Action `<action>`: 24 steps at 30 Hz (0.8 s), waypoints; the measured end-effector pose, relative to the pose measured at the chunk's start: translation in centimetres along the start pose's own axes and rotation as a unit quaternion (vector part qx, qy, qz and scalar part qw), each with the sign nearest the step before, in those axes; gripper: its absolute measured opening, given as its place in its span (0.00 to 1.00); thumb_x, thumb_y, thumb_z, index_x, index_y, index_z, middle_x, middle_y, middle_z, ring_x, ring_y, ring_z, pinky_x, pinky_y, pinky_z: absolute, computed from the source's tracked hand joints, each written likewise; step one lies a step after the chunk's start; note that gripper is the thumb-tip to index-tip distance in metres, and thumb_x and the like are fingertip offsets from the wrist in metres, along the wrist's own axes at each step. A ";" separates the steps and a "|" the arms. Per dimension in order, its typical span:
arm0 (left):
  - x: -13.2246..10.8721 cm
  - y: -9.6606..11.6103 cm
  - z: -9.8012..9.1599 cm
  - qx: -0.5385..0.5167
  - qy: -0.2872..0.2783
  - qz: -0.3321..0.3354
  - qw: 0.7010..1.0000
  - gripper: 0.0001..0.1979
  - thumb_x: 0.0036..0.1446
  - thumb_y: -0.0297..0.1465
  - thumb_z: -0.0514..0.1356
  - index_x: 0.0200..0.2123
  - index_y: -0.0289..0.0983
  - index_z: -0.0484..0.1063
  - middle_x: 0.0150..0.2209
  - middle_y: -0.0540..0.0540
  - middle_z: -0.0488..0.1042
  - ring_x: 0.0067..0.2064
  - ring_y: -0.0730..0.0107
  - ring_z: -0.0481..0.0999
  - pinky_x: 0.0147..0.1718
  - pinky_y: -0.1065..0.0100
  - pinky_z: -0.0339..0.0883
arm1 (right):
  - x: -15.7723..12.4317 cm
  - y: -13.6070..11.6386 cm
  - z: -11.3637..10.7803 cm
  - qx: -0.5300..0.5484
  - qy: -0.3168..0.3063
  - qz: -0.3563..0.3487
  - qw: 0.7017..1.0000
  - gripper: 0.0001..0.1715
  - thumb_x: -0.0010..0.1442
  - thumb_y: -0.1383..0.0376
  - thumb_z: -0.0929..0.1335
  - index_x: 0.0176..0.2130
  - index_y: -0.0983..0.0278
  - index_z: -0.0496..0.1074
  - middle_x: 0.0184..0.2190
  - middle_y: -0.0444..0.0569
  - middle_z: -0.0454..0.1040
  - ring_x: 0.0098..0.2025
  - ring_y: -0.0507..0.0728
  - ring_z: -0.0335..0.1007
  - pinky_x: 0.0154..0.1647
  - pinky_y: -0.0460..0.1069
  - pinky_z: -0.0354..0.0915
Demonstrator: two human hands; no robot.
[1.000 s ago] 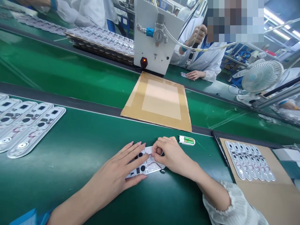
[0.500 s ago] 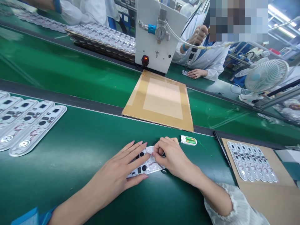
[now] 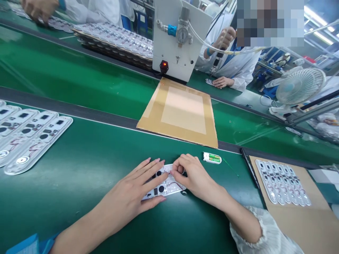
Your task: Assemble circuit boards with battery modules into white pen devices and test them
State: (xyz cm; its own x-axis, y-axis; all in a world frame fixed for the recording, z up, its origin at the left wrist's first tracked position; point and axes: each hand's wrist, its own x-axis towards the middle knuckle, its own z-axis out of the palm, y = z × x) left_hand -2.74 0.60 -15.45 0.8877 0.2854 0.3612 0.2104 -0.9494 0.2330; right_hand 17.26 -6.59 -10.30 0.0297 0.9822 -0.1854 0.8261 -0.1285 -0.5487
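Two white elongated housings with circuit boards (image 3: 168,189) lie side by side on the green bench in front of me, carrying black round parts and thin red wires. My left hand (image 3: 140,183) rests across them with fingers stretched and spread, pressing on their left part. At their right end my right hand (image 3: 188,173) has thumb and forefinger pinched together just above the board. What is between those fingertips is too small to make out. Behind my right hand lies a small white battery case (image 3: 212,158) with green cells. A small dark round thing (image 3: 183,193) shows under the housings' right edge.
More housings stand in rows at left (image 3: 39,141) and on a cardboard sheet (image 3: 293,225) at right. A cardboard piece (image 3: 185,109) spans the green conveyor, below a white machine with a gauge (image 3: 182,35). Across it, a co-worker holds an electric screwdriver (image 3: 217,60); a fan (image 3: 302,86) stands right.
My hands keep nearly the same pose on the housings. At the upper left, a co-worker's hand has come down over the pieces there. The view has shifted slightly.
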 end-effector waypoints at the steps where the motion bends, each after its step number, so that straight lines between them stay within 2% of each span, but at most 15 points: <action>1: 0.0 0.0 0.0 -0.004 0.000 -0.003 1.000 0.24 0.66 0.46 0.49 0.61 0.44 0.62 0.63 0.46 0.62 0.64 0.57 0.61 0.59 0.55 0.65 | 0.0 0.1 0.1 -0.003 0.006 -0.001 1.000 0.07 0.61 0.70 0.68 0.31 0.62 0.67 0.29 0.41 0.67 0.35 0.52 0.63 0.38 0.50 0.55; 4: -0.1 0.0 0.0 -0.012 0.005 -0.009 1.000 0.25 0.65 0.47 0.50 0.61 0.43 0.61 0.63 0.47 0.62 0.64 0.57 0.61 0.58 0.54 0.66 | 0.0 0.5 0.5 -0.001 0.044 -0.026 0.999 0.07 0.60 0.70 0.69 0.31 0.62 0.68 0.28 0.39 0.67 0.34 0.51 0.63 0.39 0.49 0.54; 8: -0.1 0.0 0.1 -0.014 0.005 -0.014 1.000 0.24 0.65 0.47 0.50 0.60 0.43 0.62 0.63 0.47 0.62 0.64 0.57 0.61 0.58 0.55 0.67 | -0.4 1.3 1.1 -0.002 0.088 -0.093 0.992 0.05 0.63 0.69 0.67 0.33 0.63 0.67 0.30 0.41 0.69 0.34 0.51 0.63 0.40 0.50 0.52; 13: 0.0 0.0 0.0 -0.014 0.000 -0.014 1.000 0.25 0.65 0.47 0.49 0.60 0.43 0.63 0.63 0.48 0.62 0.63 0.56 0.61 0.57 0.54 0.68 | -0.6 1.5 1.0 -0.053 0.085 -0.142 0.985 0.08 0.67 0.66 0.63 0.33 0.62 0.66 0.30 0.42 0.70 0.33 0.51 0.62 0.40 0.51 0.50; 19: 0.0 0.0 0.0 -0.016 -0.003 -0.016 1.000 0.24 0.65 0.47 0.49 0.60 0.43 0.62 0.63 0.47 0.63 0.63 0.56 0.61 0.57 0.54 0.67 | -0.6 1.4 0.7 -0.072 0.073 -0.152 0.983 0.09 0.68 0.66 0.62 0.34 0.62 0.67 0.33 0.42 0.72 0.34 0.52 0.62 0.40 0.51 0.50; 24: 0.0 -0.1 0.0 -0.003 0.001 -0.001 1.000 0.24 0.66 0.46 0.48 0.61 0.44 0.61 0.63 0.46 0.62 0.64 0.57 0.61 0.57 0.54 0.66 | -0.7 1.3 0.9 -0.047 0.077 -0.115 0.989 0.06 0.65 0.67 0.66 0.34 0.63 0.66 0.32 0.41 0.70 0.34 0.51 0.62 0.40 0.50 0.51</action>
State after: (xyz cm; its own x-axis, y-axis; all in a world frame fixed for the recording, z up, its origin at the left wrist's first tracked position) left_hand -2.77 0.65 -15.48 0.8860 0.2882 0.3633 0.2102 -0.9479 0.2393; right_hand 17.83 -7.55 -11.64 -0.0855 0.9942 0.0654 0.8692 0.1065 -0.4829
